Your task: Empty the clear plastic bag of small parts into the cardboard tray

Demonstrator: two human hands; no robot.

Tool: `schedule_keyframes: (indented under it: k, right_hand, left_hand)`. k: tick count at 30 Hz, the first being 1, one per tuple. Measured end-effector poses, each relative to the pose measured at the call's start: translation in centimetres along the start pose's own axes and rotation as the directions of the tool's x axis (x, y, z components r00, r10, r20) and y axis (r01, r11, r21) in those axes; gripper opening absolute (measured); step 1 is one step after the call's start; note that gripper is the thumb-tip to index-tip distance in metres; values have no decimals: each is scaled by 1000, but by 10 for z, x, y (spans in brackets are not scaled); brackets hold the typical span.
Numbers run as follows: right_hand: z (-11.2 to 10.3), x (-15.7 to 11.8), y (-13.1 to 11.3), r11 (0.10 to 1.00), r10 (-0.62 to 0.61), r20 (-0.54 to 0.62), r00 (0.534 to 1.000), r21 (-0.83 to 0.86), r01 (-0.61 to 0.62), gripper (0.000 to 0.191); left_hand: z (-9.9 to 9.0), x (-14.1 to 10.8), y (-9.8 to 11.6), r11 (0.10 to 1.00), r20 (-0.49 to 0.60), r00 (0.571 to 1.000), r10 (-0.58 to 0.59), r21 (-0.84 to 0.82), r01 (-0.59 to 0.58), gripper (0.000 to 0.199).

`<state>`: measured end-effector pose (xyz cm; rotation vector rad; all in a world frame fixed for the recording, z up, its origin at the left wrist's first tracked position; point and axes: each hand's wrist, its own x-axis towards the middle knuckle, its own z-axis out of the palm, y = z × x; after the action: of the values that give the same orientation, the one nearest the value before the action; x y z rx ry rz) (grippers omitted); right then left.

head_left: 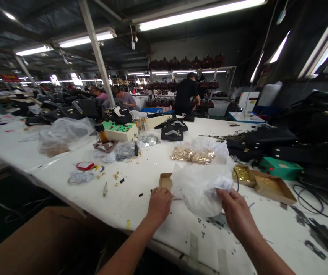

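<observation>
Head view, plastic bag [201, 187] between hands (both gripping)

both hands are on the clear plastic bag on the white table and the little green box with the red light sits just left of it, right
Not quite. In the head view the left hand and right hand do hold the clear plastic bag on the white table, but the green box with the red light sits to the right of the bag, not the left.

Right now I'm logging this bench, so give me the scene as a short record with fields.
left hand: rests on the white worktable, beside a small open brown cardboard box
right hand: grips a crumpled clear plastic bag
behind bag: heap of gold metal fittings
right of bag: flat cardboard tray, green box
</observation>
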<state>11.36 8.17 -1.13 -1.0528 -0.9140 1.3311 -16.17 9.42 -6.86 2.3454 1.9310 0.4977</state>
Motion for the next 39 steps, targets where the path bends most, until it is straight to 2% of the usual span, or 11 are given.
schedule_keyframes:
  k: [3,5,10,13,16,22,26,30,33,36,39]
  right_hand:
    - [13,6,-10,993,51,29,998,102,-54,61]
    - [21,6,-12,985,83,62,995,144,-91,58]
    - [44,6,0,929,243,128,962,254,-268,39]
    - [61,13,11,846,431,90,898,307,-436,21]
    - [73,23,19,776,544,66,837,341,-531,22]
    - [68,30,21,755,548,250,798,264,-601,39]
    - [60,27,20,830,512,179,840,150,-538,43]
    - [47,26,32,945,325,140,935,-31,-324,57]
    - [35,20,43,932,279,40,959,-253,-261,84]
    - [25,8,55,859,197,-3,980,-482,-174,95]
    - [22,-6,70,742,136,70,988,-668,-55,71]
  left_hand:
    - [2,-32,22,975,-155,988,-5,-222,-30,35]
    - [4,-53,37,881,-197,973,-118,-474,11,45]
    - [22,-89,65,309,145,935,-324,-918,250,74]
    - [34,-90,70,55,195,894,-404,-970,236,87]
    - [34,-80,66,-33,190,838,-511,-979,202,88]
    - [6,-53,58,-196,299,756,-582,-954,227,81]
    - [0,-38,51,-136,261,765,-589,-965,225,74]
    - [7,-33,40,181,130,808,-575,-943,280,64]
    - [15,-36,35,373,29,827,-561,-883,284,61]
    - [21,-43,32,367,61,829,-556,-877,311,63]
    - [24,-47,31,328,105,818,-565,-882,339,61]
